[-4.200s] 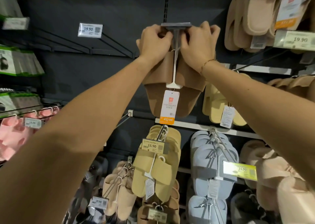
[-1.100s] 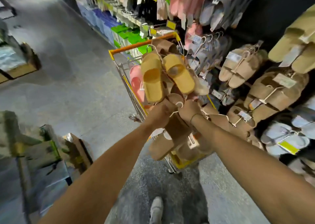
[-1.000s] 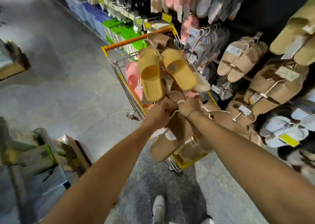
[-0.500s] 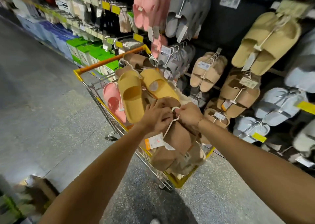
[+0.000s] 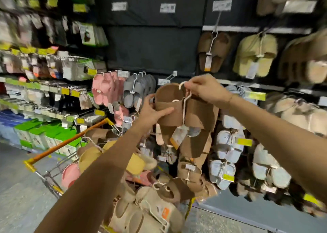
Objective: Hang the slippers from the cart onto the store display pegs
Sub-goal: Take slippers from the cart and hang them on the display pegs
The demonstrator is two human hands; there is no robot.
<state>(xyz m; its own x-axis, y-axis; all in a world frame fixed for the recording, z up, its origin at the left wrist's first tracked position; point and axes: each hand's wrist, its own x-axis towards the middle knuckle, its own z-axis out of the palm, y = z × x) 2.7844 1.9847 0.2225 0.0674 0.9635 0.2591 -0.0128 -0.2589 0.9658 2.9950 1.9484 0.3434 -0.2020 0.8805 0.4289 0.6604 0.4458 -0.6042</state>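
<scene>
— One brown pair (image 5: 185, 116) is up in the air now, lifted clear above the cart (image 5: 58, 146) and held in front of the slipper wall. See it?

— Yes. The right hand (image 5: 206, 91) pinches the white hanger hook (image 5: 182, 85) at the top, fingers curled on it. The left hand (image 5: 154, 110) cups the left slipper's strap from the side, thumb across the front.

— Which way does the pair lie?

— Long axis roughly vertical, leaning a little. The hook end is uppermost and the slippers hang below it with the paper tag (image 5: 177, 136) dangling near the middle. The straps face us.

— So how would you get it onto a peg cleanly?

— I'd guess the target is the upper peg where another brown pair (image 5: 213, 52) already hangs, though I can't be sure. Keep the pinch low on the hook's stem so the open curve stays free, turn the hook's opening toward the peg tip, and let the left hand steady the weight so the pair doesn't swing. Raise it, slide the hook over the tip, then loosen the left hand last.

— Plenty left in the cart, by the look.

— Yes, yellow (image 5: 134, 163), pink (image 5: 70, 175) and beige slippers (image 5: 146, 213) piled in there. The view is blurred, so the peg tips themselves are hard to make out.
</scene>
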